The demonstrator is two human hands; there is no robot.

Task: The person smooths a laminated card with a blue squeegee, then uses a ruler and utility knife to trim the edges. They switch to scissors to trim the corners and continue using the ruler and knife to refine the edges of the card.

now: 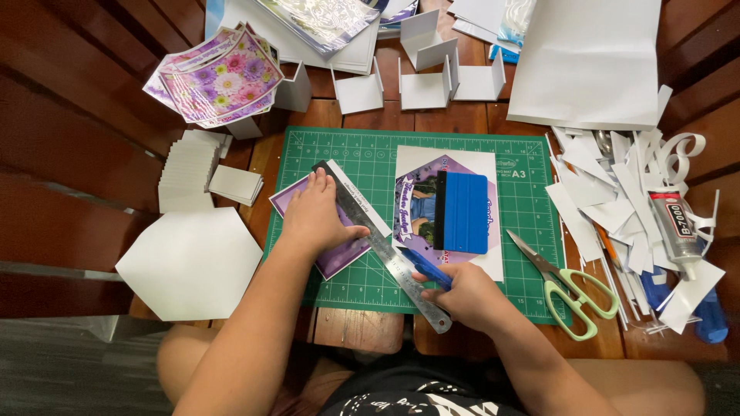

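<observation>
On the green gridded cutting mat (370,166), the left hand (317,216) pressed flat on a long steel ruler (385,246) laid across a purple printed card (337,256), while the right hand (467,296) gripped a blue-handled craft knife (424,267) against the ruler's edge.

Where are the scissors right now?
In the head view, the green-handled scissors lie at the right edge of the green cutting mat, right of the right hand, between the blue squeegee and the pile of white paper strips.
</observation>
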